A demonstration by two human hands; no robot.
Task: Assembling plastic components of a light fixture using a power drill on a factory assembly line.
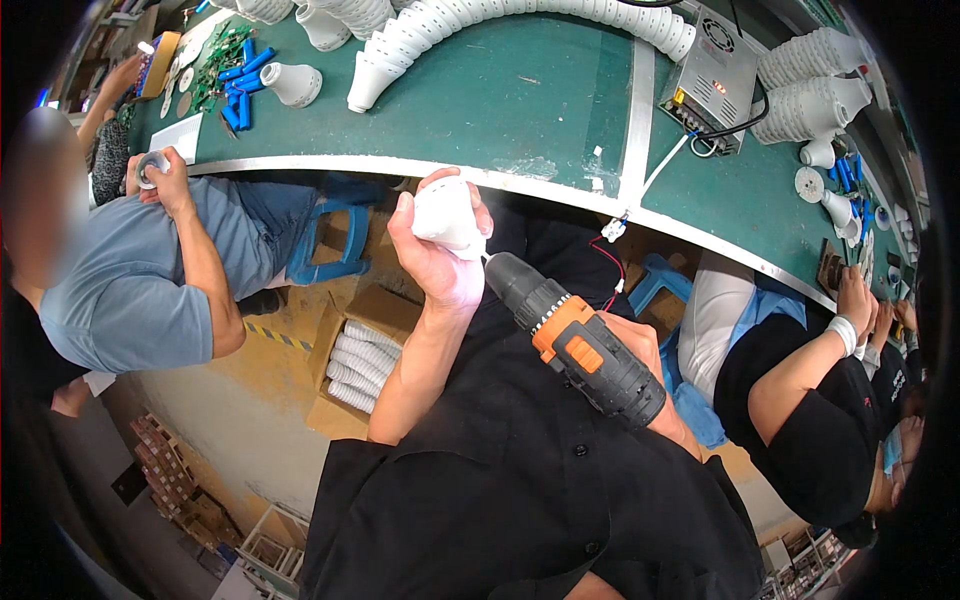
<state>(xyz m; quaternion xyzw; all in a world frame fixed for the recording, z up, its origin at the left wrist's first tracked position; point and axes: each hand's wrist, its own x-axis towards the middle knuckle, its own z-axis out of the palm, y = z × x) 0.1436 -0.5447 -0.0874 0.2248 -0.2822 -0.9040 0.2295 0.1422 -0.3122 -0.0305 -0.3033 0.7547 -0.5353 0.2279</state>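
My left hand [437, 245] is wrapped round a white plastic lamp housing [446, 216], raised in front of the table's near edge. In my right hand [640, 348] is a black and orange cordless drill [568, 335], pointing up and left. The drill's tip meets the lower right side of the housing or stops just short of it; I cannot tell which. Part of the drill's handle is hidden behind its body. A bright glow falls on my left wrist below the housing.
On the green table [480, 110] lies a curved row of nested white housings [530, 8]. A metal power supply [712, 80] with cables stands at right. Blue cylinders [243, 85] lie at left. A box of stacked white parts [365, 360] is on the floor. Co-workers sit on both sides.
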